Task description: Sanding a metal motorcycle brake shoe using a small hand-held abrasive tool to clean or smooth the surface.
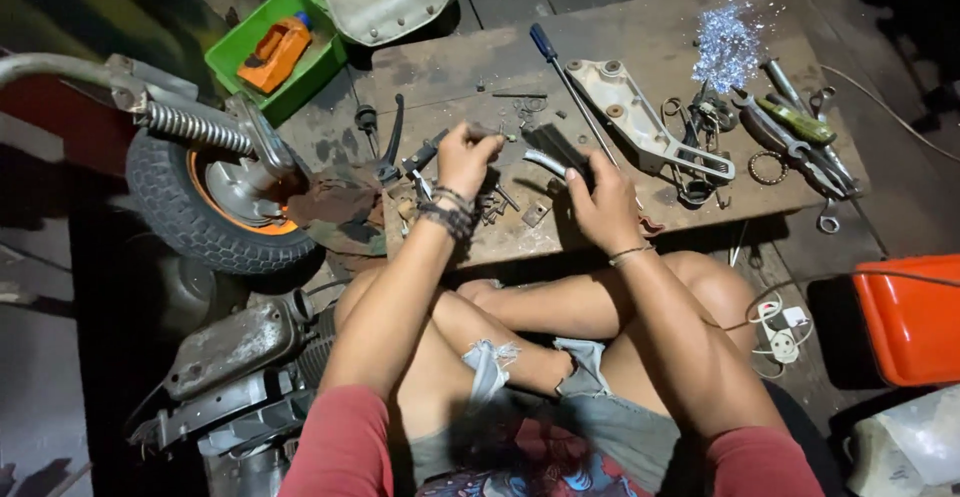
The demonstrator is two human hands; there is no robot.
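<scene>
Left hand [466,157] pinches a small bolt [507,138], right hand [603,200] closed on a chrome lever [545,162], near the board's [650,37] front edge

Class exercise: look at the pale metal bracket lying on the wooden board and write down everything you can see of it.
The pale metal bracket is a long, flat, cast-looking piece, off-white and grimy. Its broad upper end has round bosses with holes; it narrows toward a slotted lower end. It lies flat and slantwise on the wooden board, beside a blue-handled screwdriver and just beyond the right hand, which does not touch it.
</scene>
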